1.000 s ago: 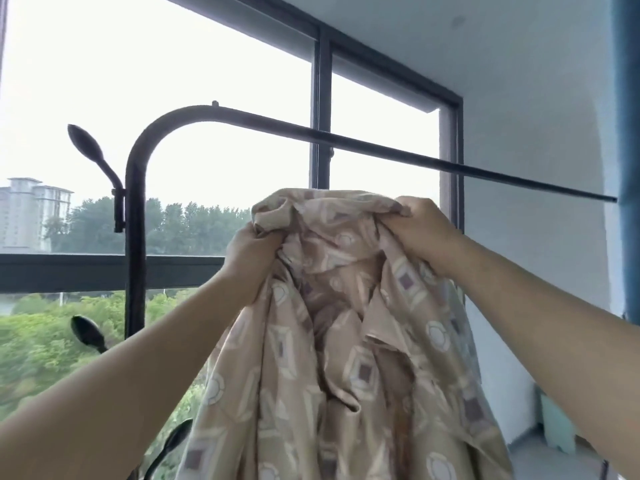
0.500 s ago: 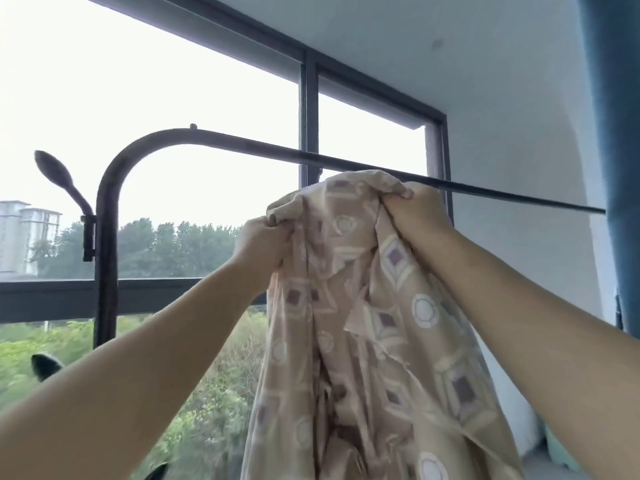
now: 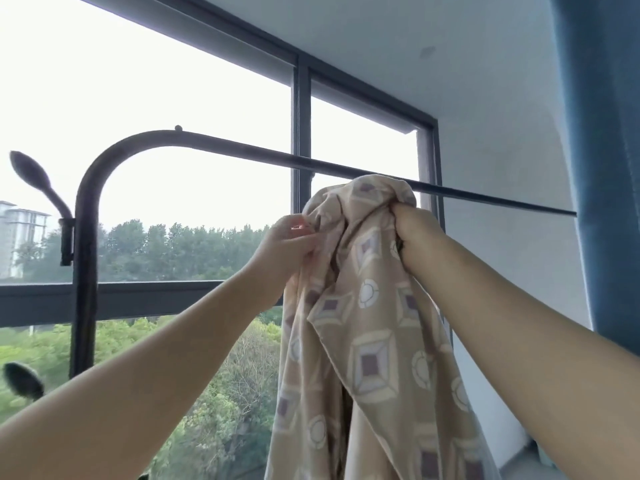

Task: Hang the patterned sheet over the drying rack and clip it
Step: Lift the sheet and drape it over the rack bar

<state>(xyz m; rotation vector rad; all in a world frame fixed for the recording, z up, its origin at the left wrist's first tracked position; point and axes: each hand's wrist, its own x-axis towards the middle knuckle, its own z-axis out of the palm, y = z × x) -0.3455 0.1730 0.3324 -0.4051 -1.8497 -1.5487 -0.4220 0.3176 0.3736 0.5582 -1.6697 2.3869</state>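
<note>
Sheet held up at the rack's rail, both hands gripping

Right of centre in the frame, the patterned sheet [image 3: 363,323] hangs in a long bunch, beige with brown squares and pale rings. Its gathered top sits at the height of the drying rack [image 3: 242,150] and covers a short stretch of the dark rail. Whether the cloth rests on the rail or is only held in front of it cannot be told. The rest of the sheet falls straight down and runs out of the bottom edge of the frame.

The left hand [image 3: 291,247], near the middle of the frame, pinches the left edge of the bunch with curled fingers. The right hand [image 3: 415,233], just right of it and a little higher, is clenched round a fistful of cloth under the rail. Both forearms reach up from the lower corners.

The rail curves down into an upright post [image 3: 85,271] at the left, which carries an oval-tipped hook [image 3: 29,171] in the upper left. Behind it stands a dark window frame [image 3: 300,133], with trees [image 3: 194,244] and a pale building [image 3: 20,237] outside. A blue curtain [image 3: 602,168] hangs along the right edge
</note>
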